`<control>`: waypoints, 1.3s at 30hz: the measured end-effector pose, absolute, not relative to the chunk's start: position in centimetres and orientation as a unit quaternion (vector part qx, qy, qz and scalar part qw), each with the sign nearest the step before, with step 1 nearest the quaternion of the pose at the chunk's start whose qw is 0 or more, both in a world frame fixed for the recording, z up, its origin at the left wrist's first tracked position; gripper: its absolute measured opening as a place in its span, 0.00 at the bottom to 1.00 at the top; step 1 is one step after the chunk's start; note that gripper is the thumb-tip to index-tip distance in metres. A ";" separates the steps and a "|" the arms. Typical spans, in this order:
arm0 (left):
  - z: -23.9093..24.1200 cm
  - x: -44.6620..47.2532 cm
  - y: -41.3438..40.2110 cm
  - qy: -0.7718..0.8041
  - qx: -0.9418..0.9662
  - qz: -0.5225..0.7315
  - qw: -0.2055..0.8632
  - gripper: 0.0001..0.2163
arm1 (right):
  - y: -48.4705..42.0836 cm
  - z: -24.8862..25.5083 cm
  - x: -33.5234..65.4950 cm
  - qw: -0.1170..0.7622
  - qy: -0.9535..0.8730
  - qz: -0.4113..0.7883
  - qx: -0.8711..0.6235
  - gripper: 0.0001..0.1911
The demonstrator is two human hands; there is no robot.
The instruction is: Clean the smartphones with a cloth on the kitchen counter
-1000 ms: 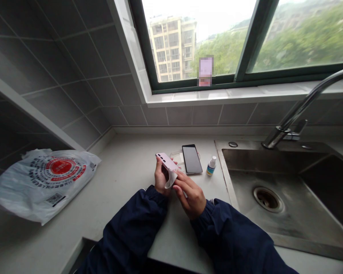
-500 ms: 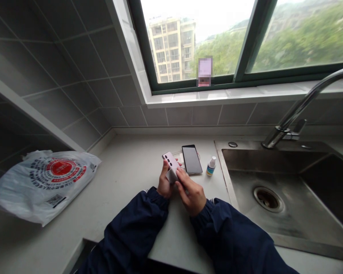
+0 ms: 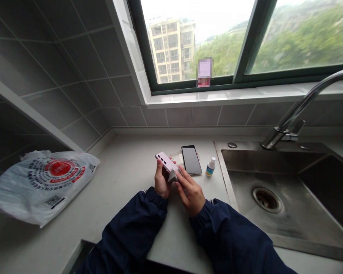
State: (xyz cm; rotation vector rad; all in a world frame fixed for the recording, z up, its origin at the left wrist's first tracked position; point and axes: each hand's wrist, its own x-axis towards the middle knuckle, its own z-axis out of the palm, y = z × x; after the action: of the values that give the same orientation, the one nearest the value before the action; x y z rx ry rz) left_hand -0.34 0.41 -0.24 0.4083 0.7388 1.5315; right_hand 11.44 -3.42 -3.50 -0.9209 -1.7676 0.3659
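Note:
My left hand [image 3: 161, 183] is closed round a pale pink phone [image 3: 166, 162], whose back with its camera lenses faces up. A small grey cloth [image 3: 173, 176] lies over the near end of the phone. Pressing that cloth to the phone are the bent fingers of my right hand [image 3: 193, 194]. Just beyond my hands, a dark-screened phone [image 3: 191, 160] rests face up on the counter, partly over what looks like a clear phone case [image 3: 175, 156]. To its right stands a small white bottle [image 3: 210, 167] with a blue and yellow label.
A steel sink [image 3: 227, 182] with a chrome tap [image 3: 286, 118] takes up the right side. On the left of the pale counter [image 3: 125, 163] lies a white plastic bag [image 3: 42, 186] with red print. A window [image 3: 171, 89] is behind, with a blurred pinkish thing [image 3: 205, 68] at its sill.
The pink phone has tilted and shifted to the left in my left hand. More of the grey cloth now shows, standing up in a fold by my right fingers.

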 end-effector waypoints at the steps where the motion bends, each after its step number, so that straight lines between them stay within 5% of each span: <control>1: -0.1 -0.5 0.6 0.329 0.176 0.678 0.633 0.26 | -3.4 -3.5 11.5 0.530 -0.741 0.153 -0.383 0.24; 39: -0.1 -0.6 0.6 0.302 0.158 0.619 0.708 0.29 | -3.4 -3.4 11.5 0.487 -0.778 0.141 -0.371 0.29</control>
State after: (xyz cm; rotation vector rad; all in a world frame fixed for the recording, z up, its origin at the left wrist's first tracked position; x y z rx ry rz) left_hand -0.62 0.62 -0.07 0.3511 0.6713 1.3736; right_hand 11.50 -3.36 -3.42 -0.9022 -1.8923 0.3436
